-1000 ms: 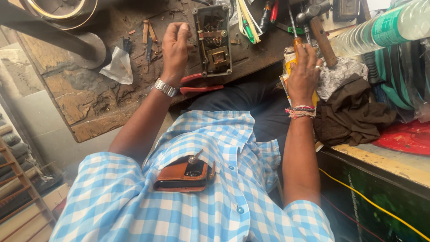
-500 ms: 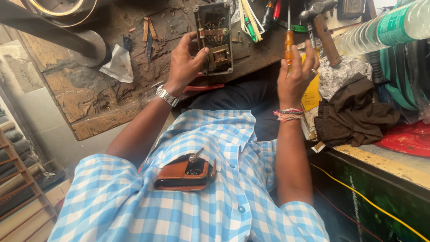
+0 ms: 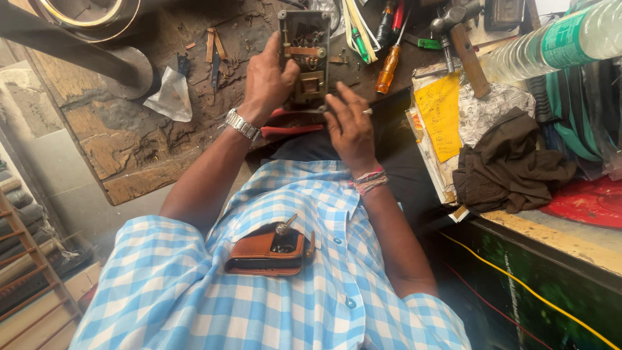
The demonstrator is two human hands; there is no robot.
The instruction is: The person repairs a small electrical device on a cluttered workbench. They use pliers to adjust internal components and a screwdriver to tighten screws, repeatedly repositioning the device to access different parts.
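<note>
1. An open metal lock case (image 3: pixel 304 55), its inner parts showing, stands on edge on the worn wooden bench (image 3: pixel 129 139).
2. The left hand (image 3: pixel 269 81) is closed around the case's left side, thumb up along its edge.
3. The right hand (image 3: pixel 350 126) is at the case's lower right corner, fingers curled on a thin metal tool (image 3: pixel 367 111).
4. Red-handled pliers (image 3: pixel 288 126) lie just below the case.
5. An orange-handled screwdriver (image 3: pixel 389 70) and a hammer (image 3: pixel 461 42) lie to the right.
</note>
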